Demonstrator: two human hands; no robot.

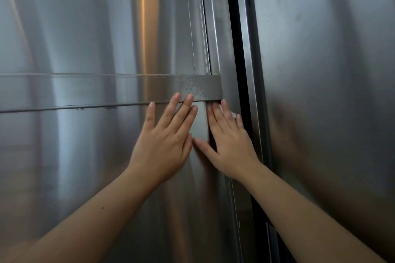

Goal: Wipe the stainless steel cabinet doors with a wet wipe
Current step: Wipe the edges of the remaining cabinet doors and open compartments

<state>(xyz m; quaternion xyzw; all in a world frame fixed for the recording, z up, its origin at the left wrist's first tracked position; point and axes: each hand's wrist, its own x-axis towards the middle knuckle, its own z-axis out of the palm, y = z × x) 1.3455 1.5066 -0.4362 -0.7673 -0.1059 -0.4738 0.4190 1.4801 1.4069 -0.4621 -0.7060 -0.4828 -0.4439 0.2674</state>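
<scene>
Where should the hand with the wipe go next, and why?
Probably the right hand should slide its wet wipe a little up and left onto the horizontal bar: speckled grime shows there, just above that hand.

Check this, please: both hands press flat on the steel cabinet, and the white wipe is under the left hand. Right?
Wrong hand. The head view shows the white wipe under the right hand; the left hand shows none. Both do press flat on the steel cabinet.

Dim, cool light here; a warm orange glare streak (pixel 147 17) runs down the steel door (pixel 85 28) at eleven o'clock, right hand (pixel 230 147) slightly blurred, edges bowing.
</scene>
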